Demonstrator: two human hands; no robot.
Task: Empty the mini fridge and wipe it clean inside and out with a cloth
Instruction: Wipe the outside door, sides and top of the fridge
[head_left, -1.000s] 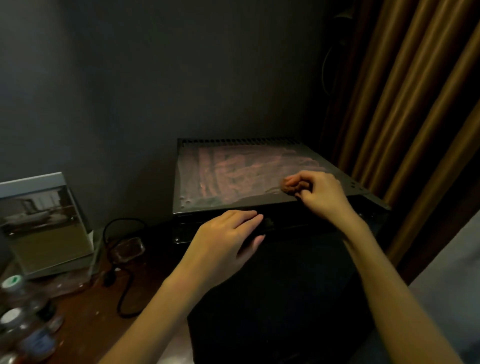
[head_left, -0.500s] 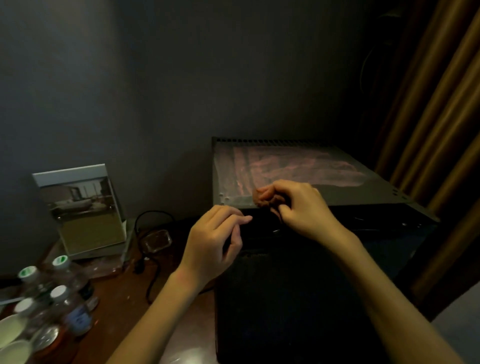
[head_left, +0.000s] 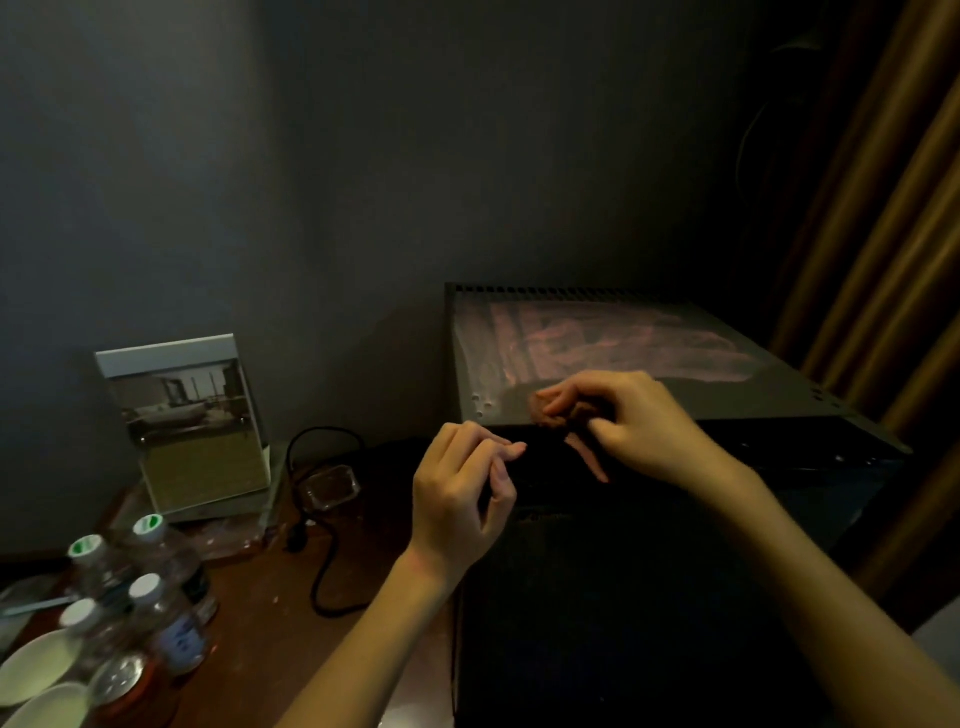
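Since a second ago the left hand (head_left: 462, 499) has left the front edge of the mini fridge (head_left: 753, 400); its grip is released, fingers loosely curled, just left of the cloth (head_left: 556, 413). The right hand (head_left: 641, 423) grasps the cloth in its grip at the fridge's top front edge, one end now hanging down. Left of the grip, bottles (head_left: 171, 623) and a cable (head_left: 297, 538) lie on the brown counter (head_left: 260, 649); a curtain (head_left: 893, 234) hangs to the right.
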